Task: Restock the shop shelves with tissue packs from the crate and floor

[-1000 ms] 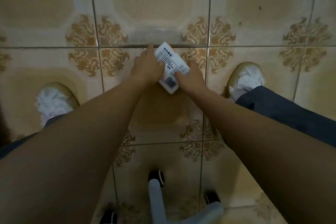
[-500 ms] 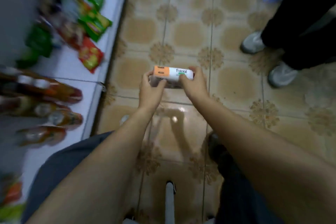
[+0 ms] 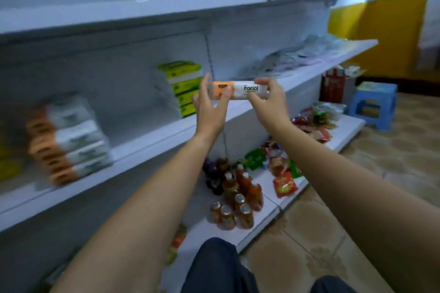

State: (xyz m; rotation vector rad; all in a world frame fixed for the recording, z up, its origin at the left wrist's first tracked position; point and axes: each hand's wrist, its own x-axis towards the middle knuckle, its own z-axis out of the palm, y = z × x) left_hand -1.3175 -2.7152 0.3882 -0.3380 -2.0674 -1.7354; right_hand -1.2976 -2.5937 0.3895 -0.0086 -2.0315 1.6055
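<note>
An orange-and-white tissue pack [image 3: 240,90] marked "Facial" is held level in front of the middle shelf [image 3: 152,140]. My left hand [image 3: 210,104] grips its orange end and my right hand [image 3: 269,100] pinches its white end. On that shelf to the left stands a stack of matching orange-and-white tissue packs [image 3: 67,140]. A stack of green tissue packs [image 3: 183,88] stands further back on the same shelf, just behind my left hand.
Orange drink bottles [image 3: 235,200] and red and green snack bags [image 3: 283,173] lie on the bottom shelf. Clear plastic bags [image 3: 297,57] lie on the middle shelf to the right. A blue stool [image 3: 373,104] and a red box [image 3: 332,85] stand on the tiled floor beyond.
Both hands lifted the tissue pack from the floor to shelf height, turning its printed side towards me. The view swung up from the floor tiles to the shelves.
</note>
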